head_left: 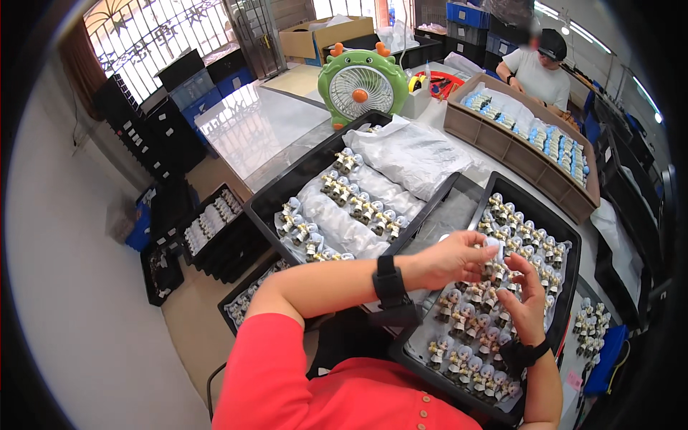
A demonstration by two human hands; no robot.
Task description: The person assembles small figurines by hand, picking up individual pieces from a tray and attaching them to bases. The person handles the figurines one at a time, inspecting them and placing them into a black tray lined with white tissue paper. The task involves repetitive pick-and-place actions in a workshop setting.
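Over the black tray (570, 261) on my right, my left hand (459, 259) pinches a small figurine (493, 249) with pale hair between thumb and fingers. My right hand (527, 294) is curved just beside it, thumb and forefinger apart. Its fingertips are close to the figurine; whether they touch it cannot be made out. Below both hands, several rows of similar figurines (469, 321), with pale hair and dark bases, stand in the tray. Each wrist wears a black band.
A second black tray (252, 208) with figurines and white wrapping (408, 150) lies to the left. Behind it stands a green fan (360, 89). A brown crate (516, 154) of blue-and-white pieces is at the far right, with a person (541, 75) behind it. Stacked trays (215, 222) stand at left.
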